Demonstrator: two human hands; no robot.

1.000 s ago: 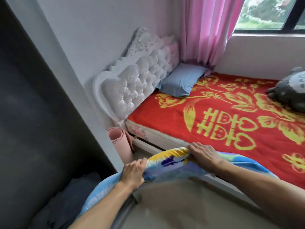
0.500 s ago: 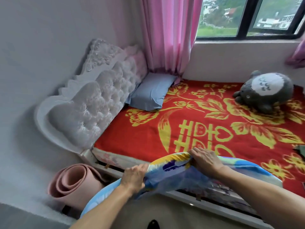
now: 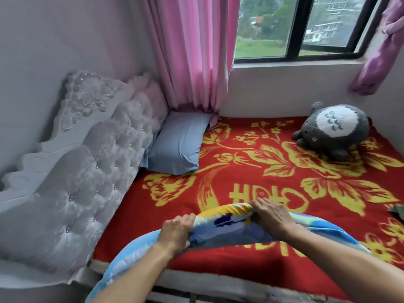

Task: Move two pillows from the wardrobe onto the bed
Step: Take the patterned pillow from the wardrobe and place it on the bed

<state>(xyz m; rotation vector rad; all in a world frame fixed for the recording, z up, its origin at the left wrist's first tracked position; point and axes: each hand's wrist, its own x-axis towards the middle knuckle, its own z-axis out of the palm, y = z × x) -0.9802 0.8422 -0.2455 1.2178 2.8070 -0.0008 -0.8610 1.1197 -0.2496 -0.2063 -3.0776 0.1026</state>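
Observation:
I hold a colourful pillow, blue with yellow and purple patches, by its far edge over the near side of the bed. My left hand grips the edge on the left and my right hand grips it on the right. The pillow sags between and below my arms. A plain blue pillow lies at the head of the bed, leaning on the tufted headboard. The bed has a red cover with yellow flowers. The wardrobe is out of view.
A grey plush toy lies at the far right of the bed under the window. A pink curtain hangs in the corner behind the blue pillow. A dark green item peeks in at the right edge.
The view has swung away from the dark wardrobe and moved closer to the bed. The colourful pillow in both hands now hangs over the mattress rather than over the floor.

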